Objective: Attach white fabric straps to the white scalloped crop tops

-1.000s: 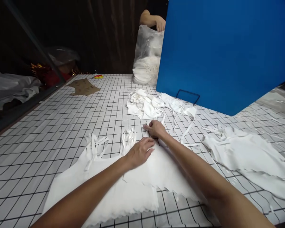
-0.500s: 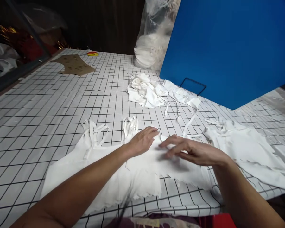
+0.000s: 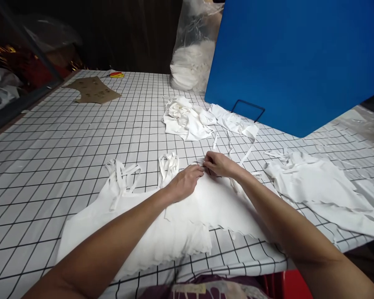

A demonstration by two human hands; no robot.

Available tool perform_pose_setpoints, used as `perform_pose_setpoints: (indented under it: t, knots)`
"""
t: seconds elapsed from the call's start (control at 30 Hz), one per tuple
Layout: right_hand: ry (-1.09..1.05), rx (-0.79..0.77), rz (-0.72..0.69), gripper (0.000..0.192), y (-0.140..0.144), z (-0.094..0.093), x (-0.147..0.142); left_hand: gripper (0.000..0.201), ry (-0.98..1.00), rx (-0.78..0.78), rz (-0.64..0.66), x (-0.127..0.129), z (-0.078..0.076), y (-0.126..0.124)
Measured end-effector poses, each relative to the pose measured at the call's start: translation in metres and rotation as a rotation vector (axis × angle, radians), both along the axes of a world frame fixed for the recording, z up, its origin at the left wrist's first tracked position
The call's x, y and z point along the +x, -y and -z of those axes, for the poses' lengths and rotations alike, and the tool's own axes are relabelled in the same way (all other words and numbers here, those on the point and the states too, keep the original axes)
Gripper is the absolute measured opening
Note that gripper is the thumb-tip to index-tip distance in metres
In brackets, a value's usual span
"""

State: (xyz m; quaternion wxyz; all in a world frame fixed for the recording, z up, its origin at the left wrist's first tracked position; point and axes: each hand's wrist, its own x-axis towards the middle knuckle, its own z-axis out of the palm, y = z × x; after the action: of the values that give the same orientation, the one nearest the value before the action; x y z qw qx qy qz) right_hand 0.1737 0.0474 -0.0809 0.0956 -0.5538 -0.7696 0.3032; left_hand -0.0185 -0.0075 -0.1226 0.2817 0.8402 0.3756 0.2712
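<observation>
A white strappy top (image 3: 224, 207) lies flat in front of me, partly over a stack of similar white tops (image 3: 84, 224). My left hand (image 3: 187, 180) rests on its upper edge, fingers closed together on the fabric. Beside it, almost touching, my right hand (image 3: 220, 164) pinches the top edge, where a thin strap shows by the fingertips. What exactly lies between the fingers is partly hidden. Bunched straps (image 3: 168, 166) of the stacked tops stick out just left of my hands.
Crumpled white garments (image 3: 187, 120) lie beyond my hands; another white pile (image 3: 318, 182) is at right. A large blue board (image 3: 286, 62) stands behind. A brown paper pattern (image 3: 95, 90), red-yellow scissors (image 3: 116, 74) and a plastic bag (image 3: 191, 62) sit on the checked tablecloth (image 3: 124, 128).
My right hand has moved up and left, from hovering with spread fingers over the top to pinching its upper edge. My left hand stays almost in place, its fingers drawn closer together.
</observation>
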Motion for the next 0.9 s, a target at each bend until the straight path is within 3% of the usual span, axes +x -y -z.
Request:
perform_pose_setpoints:
  t: [0.13,0.2,0.3,0.47,0.53,0.73,0.83,0.9]
  knots:
    - [0.039,0.211,-0.159,0.003,0.030,-0.021,-0.004,0.034,0.224,-0.233,-0.115,-0.002,-0.005,-0.006]
    - [0.001,0.218,-0.283,0.003,0.047,-0.026,-0.006,0.043,0.326,-0.332,-0.162,-0.003,-0.007,-0.009]
    - [-0.162,0.022,-0.316,0.005,0.063,-0.026,-0.007,0.042,0.457,-0.449,-0.203,-0.003,-0.004,-0.013]
    - [-0.510,-0.487,0.099,0.023,0.054,-0.011,-0.008,0.028,0.655,-0.576,-0.244,-0.002,0.003,-0.016]
    - [-0.584,-0.625,0.145,0.030,0.044,-0.004,-0.011,0.029,0.711,-0.622,-0.207,-0.002,0.005,-0.017]
    - [-0.791,-0.809,0.067,0.037,0.035,0.007,-0.012,0.031,0.816,-0.700,-0.233,-0.003,0.007,-0.020]
    - [-0.730,-0.806,-0.043,0.032,0.044,0.000,-0.003,0.031,0.819,-0.682,-0.275,-0.002,0.008,-0.021]
    - [-0.701,-0.756,-0.024,0.031,0.048,-0.005,0.003,0.032,0.820,-0.699,-0.268,-0.002,0.007,-0.021]
